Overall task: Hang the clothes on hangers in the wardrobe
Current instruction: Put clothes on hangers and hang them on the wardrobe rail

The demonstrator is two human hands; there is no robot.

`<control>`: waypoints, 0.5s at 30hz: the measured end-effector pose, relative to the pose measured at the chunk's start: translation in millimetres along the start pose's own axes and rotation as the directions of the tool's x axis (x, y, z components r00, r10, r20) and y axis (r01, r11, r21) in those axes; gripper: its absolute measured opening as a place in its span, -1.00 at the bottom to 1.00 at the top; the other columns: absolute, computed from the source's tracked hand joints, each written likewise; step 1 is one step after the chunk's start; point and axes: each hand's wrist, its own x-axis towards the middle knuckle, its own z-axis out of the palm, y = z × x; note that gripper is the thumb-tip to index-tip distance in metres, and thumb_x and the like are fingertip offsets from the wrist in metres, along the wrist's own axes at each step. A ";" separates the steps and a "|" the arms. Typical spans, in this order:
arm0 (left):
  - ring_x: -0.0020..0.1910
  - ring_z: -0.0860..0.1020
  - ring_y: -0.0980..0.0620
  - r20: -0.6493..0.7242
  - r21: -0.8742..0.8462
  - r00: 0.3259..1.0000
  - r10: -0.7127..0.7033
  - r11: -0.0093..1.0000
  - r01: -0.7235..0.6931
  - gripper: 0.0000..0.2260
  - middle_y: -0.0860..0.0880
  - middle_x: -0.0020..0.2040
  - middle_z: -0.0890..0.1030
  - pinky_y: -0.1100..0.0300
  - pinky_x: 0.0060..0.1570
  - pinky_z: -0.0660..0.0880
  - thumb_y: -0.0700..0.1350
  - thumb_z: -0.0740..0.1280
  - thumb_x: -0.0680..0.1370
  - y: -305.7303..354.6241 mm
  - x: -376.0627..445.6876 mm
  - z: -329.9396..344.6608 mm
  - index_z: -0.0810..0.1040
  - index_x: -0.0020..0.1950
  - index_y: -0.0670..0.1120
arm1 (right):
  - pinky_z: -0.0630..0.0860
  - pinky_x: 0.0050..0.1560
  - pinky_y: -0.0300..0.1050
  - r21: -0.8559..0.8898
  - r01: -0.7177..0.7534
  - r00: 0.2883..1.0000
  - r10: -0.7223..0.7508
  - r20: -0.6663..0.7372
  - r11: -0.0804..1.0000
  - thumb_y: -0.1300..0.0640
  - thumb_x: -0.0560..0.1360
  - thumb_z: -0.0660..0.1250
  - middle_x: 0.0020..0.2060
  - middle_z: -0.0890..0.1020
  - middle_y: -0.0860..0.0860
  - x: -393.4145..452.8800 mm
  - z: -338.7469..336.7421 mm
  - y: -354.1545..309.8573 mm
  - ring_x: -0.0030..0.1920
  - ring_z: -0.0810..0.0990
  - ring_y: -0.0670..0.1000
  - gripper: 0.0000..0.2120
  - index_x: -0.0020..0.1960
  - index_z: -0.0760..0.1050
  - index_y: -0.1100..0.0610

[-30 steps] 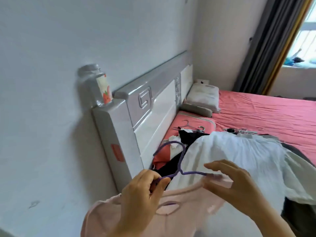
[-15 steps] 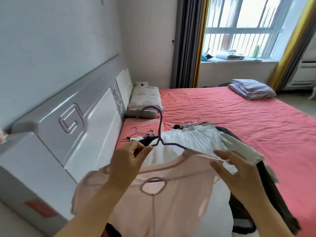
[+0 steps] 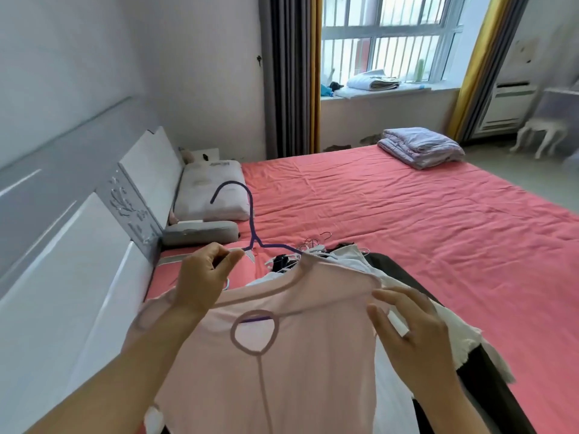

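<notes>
Holding the purple hanger (image 3: pixel 250 220) by its left arm, your left hand (image 3: pixel 200 277) pinches the wire between thumb and fingertips just below the neck, so the hook stands up and curls left in front of the pale pillow (image 3: pixel 216 192). The pink top (image 3: pixel 282 355) is draped over that hanger: its neckline runs across from your left hand to the right shoulder, and a short bit of purple wire shows through the round keyhole opening under the collar. Your right hand (image 3: pixel 407 330) is at the top's right shoulder, fingers spread and slightly bent, with the fingertips on the shoulder edge; whether they actually grip the fabric you cannot tell from this view.

Just behind the top, on the red bedsheet (image 3: pixel 407 220), lies a heap of other clothes (image 3: pixel 354 264), white and dark pieces mixed, with a cluster of spare wire hangers (image 3: pixel 313 244) at its far edge. A grey bolster (image 3: pixel 200 233) sits against the white headboard (image 3: pixel 94 245) below the pillow. A folded lilac quilt (image 3: pixel 421 147) rests at the far corner of the bed, well apart from the heap, under the window (image 3: pixel 388 39)
</notes>
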 end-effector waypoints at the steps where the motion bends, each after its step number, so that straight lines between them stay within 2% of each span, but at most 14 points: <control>1: -0.41 0.48 0.19 0.024 0.001 0.999 -0.030 1.000 0.030 -0.80 0.06 -0.41 0.53 0.41 -0.36 0.34 -0.02 0.40 0.47 -13.1 21.7 20.0 0.55 -0.26 -0.11 | 0.30 0.05 -0.52 -0.015 -0.012 1.000 0.012 0.006 1.000 -0.09 0.42 0.25 -0.10 0.59 -0.12 12.6 9.0 15.7 -0.02 0.49 -0.15 -0.68 -0.05 0.63 0.10; 5: -0.36 0.47 -0.01 0.143 0.008 0.970 -0.194 0.981 0.195 -0.82 0.02 -0.39 0.53 0.11 -0.24 0.45 -0.03 0.40 0.49 -75.6 76.1 89.2 0.54 -0.27 -0.06 | 0.28 0.06 -0.54 -0.049 -0.075 0.995 0.078 0.054 0.996 -0.08 0.42 0.24 -0.11 0.60 -0.10 44.2 42.4 69.2 -0.01 0.49 -0.15 -0.68 -0.06 0.64 0.11; 9: -0.37 0.43 -0.04 0.211 0.136 0.929 -0.305 0.950 0.281 -0.75 -0.05 -0.41 0.51 0.09 -0.28 0.35 -0.02 0.39 0.50 -129.0 93.2 145.1 0.53 -0.26 -0.17 | 0.33 0.01 -0.47 -0.094 -0.119 0.982 0.131 0.132 0.988 -0.06 0.42 0.25 -0.12 0.60 -0.12 59.8 75.1 120.6 -0.04 0.53 -0.10 -0.71 -0.08 0.63 0.10; 11: -0.37 0.43 -0.04 0.230 0.172 0.907 -0.353 0.932 0.320 -0.75 -0.05 -0.41 0.52 0.10 -0.29 0.35 -0.01 0.38 0.51 -147.6 96.1 166.1 0.53 -0.26 -0.15 | 0.35 -0.02 -0.43 -0.107 -0.134 0.973 0.151 0.172 0.985 -0.06 0.43 0.25 -0.13 0.60 -0.13 60.9 89.9 142.6 -0.08 0.56 -0.04 -0.72 -0.08 0.63 0.09; 15: -0.38 0.42 -0.02 0.254 0.202 0.874 -0.415 0.906 0.372 -0.78 -0.01 -0.41 0.50 0.10 -0.30 0.32 -0.03 0.38 0.51 -174.8 101.6 197.2 0.52 -0.27 -0.12 | 0.28 0.03 -0.55 -0.112 -0.164 0.956 0.186 0.228 0.980 -0.06 0.42 0.26 -0.15 0.59 -0.13 59.0 113.7 171.5 -0.08 0.50 -0.15 -0.73 -0.08 0.63 0.08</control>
